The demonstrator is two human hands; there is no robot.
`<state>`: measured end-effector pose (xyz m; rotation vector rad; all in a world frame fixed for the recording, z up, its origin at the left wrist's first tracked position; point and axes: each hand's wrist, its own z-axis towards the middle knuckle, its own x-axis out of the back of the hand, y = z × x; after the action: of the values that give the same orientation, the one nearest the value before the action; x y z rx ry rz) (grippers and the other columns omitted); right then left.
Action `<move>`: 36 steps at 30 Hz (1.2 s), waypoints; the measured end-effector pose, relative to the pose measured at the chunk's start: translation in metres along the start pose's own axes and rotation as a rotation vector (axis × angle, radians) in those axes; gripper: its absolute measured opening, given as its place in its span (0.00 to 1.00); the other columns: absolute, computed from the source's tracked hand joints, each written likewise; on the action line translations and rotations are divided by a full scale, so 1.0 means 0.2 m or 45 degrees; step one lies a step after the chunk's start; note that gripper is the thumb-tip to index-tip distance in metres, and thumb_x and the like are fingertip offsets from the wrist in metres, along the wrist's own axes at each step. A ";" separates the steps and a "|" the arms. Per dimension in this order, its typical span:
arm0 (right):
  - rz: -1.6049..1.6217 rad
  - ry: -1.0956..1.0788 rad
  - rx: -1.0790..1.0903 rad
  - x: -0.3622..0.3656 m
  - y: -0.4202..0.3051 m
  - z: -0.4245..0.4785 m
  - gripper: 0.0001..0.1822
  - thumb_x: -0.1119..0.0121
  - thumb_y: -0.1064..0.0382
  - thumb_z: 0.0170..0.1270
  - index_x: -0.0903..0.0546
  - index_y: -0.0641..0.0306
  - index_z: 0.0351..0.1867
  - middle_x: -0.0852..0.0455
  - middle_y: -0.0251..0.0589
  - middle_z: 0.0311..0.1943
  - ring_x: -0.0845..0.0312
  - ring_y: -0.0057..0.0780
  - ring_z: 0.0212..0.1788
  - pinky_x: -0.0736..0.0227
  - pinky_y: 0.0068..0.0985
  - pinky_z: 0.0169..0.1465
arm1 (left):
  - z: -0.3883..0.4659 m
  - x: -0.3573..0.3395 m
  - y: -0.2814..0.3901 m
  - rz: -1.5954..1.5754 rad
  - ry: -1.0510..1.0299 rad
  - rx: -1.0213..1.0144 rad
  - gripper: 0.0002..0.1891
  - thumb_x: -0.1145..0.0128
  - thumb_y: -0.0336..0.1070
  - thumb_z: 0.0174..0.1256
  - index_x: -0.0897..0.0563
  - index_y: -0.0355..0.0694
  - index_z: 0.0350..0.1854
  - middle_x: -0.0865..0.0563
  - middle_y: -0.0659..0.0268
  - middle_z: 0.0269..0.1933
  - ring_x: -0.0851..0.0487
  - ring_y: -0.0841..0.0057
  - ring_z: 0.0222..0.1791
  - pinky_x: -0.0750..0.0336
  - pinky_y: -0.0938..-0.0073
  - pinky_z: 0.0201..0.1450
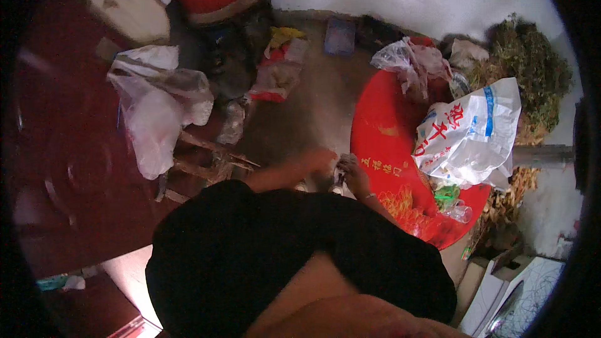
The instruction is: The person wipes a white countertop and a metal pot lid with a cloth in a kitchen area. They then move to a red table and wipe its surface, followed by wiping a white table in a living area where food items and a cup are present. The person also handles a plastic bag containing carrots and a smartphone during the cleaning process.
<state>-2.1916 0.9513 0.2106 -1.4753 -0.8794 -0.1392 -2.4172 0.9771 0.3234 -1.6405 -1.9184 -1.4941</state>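
My left hand (pixel 324 158), blurred, reaches in from the left just above the black shirt; its fingers are not clear. Close to its right is my right hand (pixel 355 174), with a band at the wrist. Its fingers are closed around a small greyish crumpled thing (pixel 346 161), perhaps a cloth. The right forearm lies over or beside the edge of a round red tabletop (pixel 371 126) with gold writing and patterns. The tips of light shoes (pixel 337 190) show below the hands.
A large white plastic bag (pixel 469 136), a clear plastic cup (pixel 458 212) and other bags are on the red top. At left, plastic bags (pixel 155 117) lie on a dark red table (pixel 84 150) beside a wooden stool (pixel 202 164). Dried plants (pixel 530 70) lean by the wall.
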 end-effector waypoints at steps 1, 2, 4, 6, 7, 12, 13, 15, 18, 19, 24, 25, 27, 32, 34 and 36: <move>0.015 -0.024 0.099 -0.02 -0.09 0.10 0.13 0.42 0.66 0.66 0.16 0.63 0.50 0.13 0.45 0.42 0.18 0.38 0.45 0.24 0.34 0.45 | -0.08 0.08 -0.04 -0.009 0.025 -0.015 0.22 0.36 0.41 0.57 0.18 0.47 0.56 0.16 0.55 0.54 0.17 0.57 0.53 0.23 0.56 0.55; 0.190 -0.066 0.204 -0.05 -0.22 0.18 0.13 0.42 0.66 0.66 0.16 0.64 0.50 0.12 0.42 0.40 0.17 0.36 0.41 0.24 0.31 0.41 | -0.16 0.13 -0.09 -0.016 0.051 -0.032 0.24 0.35 0.41 0.56 0.19 0.48 0.58 0.17 0.56 0.56 0.18 0.57 0.54 0.23 0.57 0.56; 0.492 -0.219 0.326 -0.07 -0.54 0.31 0.14 0.42 0.65 0.67 0.17 0.65 0.52 0.12 0.38 0.38 0.17 0.30 0.36 0.24 0.27 0.36 | -0.25 0.07 -0.35 -0.241 0.390 -0.322 0.25 0.34 0.42 0.55 0.19 0.47 0.58 0.17 0.56 0.57 0.18 0.57 0.55 0.24 0.57 0.57; 0.527 -0.374 0.221 -0.06 -0.88 0.38 0.16 0.41 0.64 0.68 0.19 0.65 0.55 0.12 0.36 0.37 0.18 0.26 0.33 0.25 0.24 0.34 | -0.38 0.10 -0.43 -0.341 0.651 -0.353 0.26 0.33 0.42 0.53 0.20 0.47 0.58 0.18 0.56 0.57 0.19 0.57 0.56 0.24 0.57 0.58; 0.488 -0.433 0.180 -0.06 -0.93 0.41 0.17 0.41 0.63 0.68 0.19 0.65 0.56 0.12 0.36 0.37 0.18 0.24 0.32 0.25 0.23 0.33 | -0.51 0.20 -0.34 -0.339 0.734 -0.250 0.26 0.32 0.42 0.53 0.20 0.47 0.57 0.18 0.56 0.58 0.19 0.57 0.56 0.25 0.57 0.58; 0.434 -0.928 0.208 -0.11 -1.29 0.46 0.20 0.40 0.61 0.69 0.21 0.61 0.60 0.12 0.35 0.38 0.18 0.22 0.31 0.23 0.22 0.34 | -0.89 0.29 -0.40 -0.137 0.798 0.338 0.24 0.33 0.44 0.53 0.18 0.49 0.55 0.17 0.58 0.57 0.19 0.57 0.57 0.25 0.57 0.58; 0.403 -1.036 0.171 -0.08 -1.39 0.45 0.21 0.40 0.60 0.69 0.22 0.60 0.61 0.12 0.35 0.39 0.17 0.24 0.33 0.22 0.23 0.36 | -0.96 0.24 -0.42 -0.174 0.883 0.382 0.23 0.34 0.45 0.54 0.17 0.49 0.54 0.16 0.59 0.56 0.19 0.57 0.56 0.24 0.57 0.57; -0.152 -0.775 0.978 -0.13 -1.40 0.52 0.20 0.39 0.59 0.68 0.22 0.60 0.60 0.12 0.36 0.41 0.16 0.27 0.38 0.21 0.25 0.41 | -1.09 0.14 -0.50 -0.183 0.923 0.534 0.22 0.35 0.45 0.55 0.17 0.49 0.53 0.15 0.59 0.53 0.18 0.56 0.54 0.23 0.58 0.55; -0.129 -0.489 1.806 -0.12 -1.52 0.68 0.19 0.38 0.59 0.67 0.20 0.61 0.57 0.12 0.38 0.45 0.16 0.32 0.44 0.21 0.27 0.48 | -1.39 -0.28 -0.83 -0.450 1.007 0.688 0.21 0.36 0.45 0.56 0.16 0.50 0.54 0.13 0.58 0.49 0.16 0.57 0.51 0.22 0.59 0.51; -0.111 -0.476 1.749 -0.06 -1.50 0.71 0.18 0.37 0.60 0.67 0.20 0.62 0.56 0.12 0.38 0.45 0.16 0.32 0.45 0.21 0.27 0.49 | -1.47 -0.37 -0.81 -0.483 1.020 0.803 0.21 0.36 0.45 0.56 0.16 0.50 0.54 0.13 0.58 0.49 0.16 0.58 0.51 0.22 0.60 0.51; 0.256 -0.841 0.758 0.29 -1.82 0.54 0.11 0.38 0.63 0.67 0.16 0.66 0.46 0.12 0.36 0.38 0.18 0.23 0.42 0.24 0.23 0.48 | -1.97 -0.71 -0.34 -0.663 1.047 1.467 0.20 0.36 0.45 0.57 0.16 0.48 0.52 0.13 0.58 0.47 0.16 0.59 0.49 0.22 0.60 0.49; 0.194 -0.833 0.780 0.31 -1.83 0.54 0.10 0.38 0.63 0.67 0.16 0.66 0.45 0.13 0.36 0.36 0.18 0.22 0.41 0.24 0.22 0.47 | -2.03 -0.78 -0.25 -0.712 1.075 1.550 0.20 0.36 0.45 0.57 0.16 0.47 0.52 0.13 0.57 0.47 0.15 0.59 0.48 0.21 0.60 0.49; 0.078 -0.814 0.823 0.31 -1.84 0.55 0.08 0.40 0.65 0.67 0.16 0.66 0.41 0.13 0.36 0.33 0.20 0.19 0.40 0.25 0.21 0.45 | -2.16 -0.95 -0.05 -0.798 1.114 1.736 0.19 0.36 0.45 0.57 0.16 0.47 0.52 0.13 0.57 0.46 0.15 0.59 0.47 0.21 0.61 0.48; 0.431 -0.850 1.026 0.23 -1.79 0.53 0.09 0.42 0.63 0.69 0.15 0.66 0.42 0.13 0.35 0.34 0.19 0.22 0.39 0.26 0.22 0.45 | -2.33 -1.36 0.53 -1.003 1.227 2.110 0.18 0.36 0.45 0.59 0.15 0.45 0.50 0.13 0.57 0.44 0.15 0.60 0.45 0.21 0.61 0.46; 0.398 -0.837 1.039 0.23 -1.85 0.45 0.09 0.43 0.64 0.69 0.16 0.65 0.42 0.13 0.35 0.35 0.19 0.23 0.39 0.26 0.23 0.47 | -2.36 -1.50 0.74 -1.078 1.276 2.216 0.18 0.36 0.45 0.59 0.15 0.44 0.50 0.13 0.57 0.44 0.15 0.61 0.44 0.21 0.62 0.46; 0.399 -0.914 0.899 0.25 -2.02 0.34 0.09 0.46 0.65 0.70 0.16 0.65 0.41 0.13 0.35 0.35 0.19 0.24 0.39 0.26 0.24 0.49 | -2.37 -1.65 0.97 -1.160 1.338 2.333 0.18 0.36 0.45 0.59 0.15 0.43 0.49 0.12 0.57 0.43 0.14 0.61 0.44 0.21 0.62 0.45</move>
<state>-2.4201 0.9731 0.5530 -0.9531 -1.0895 0.9000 -2.3404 0.3801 0.4184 0.7027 -1.8860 -0.0084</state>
